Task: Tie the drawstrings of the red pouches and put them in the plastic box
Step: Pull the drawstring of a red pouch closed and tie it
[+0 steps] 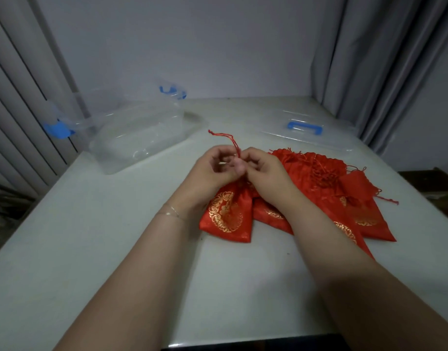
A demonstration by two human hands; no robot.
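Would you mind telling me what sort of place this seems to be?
Probably a room in a home, not a workshop: a plain white table pushed against a bare wall, and grey curtains hanging at the right.

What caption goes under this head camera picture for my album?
Both hands, left hand and right hand, pinch a red pouch's drawstring beside an empty plastic box.

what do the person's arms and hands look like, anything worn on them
Both forearms are bare to the bottom edge of the view, with no sleeves in sight. The left hand has a thin, pale chain bracelet around its wrist. The right hand shows no bracelet or watch at its wrist. Neither hand wears a glove, and no ring can be made out on the fingers that show.
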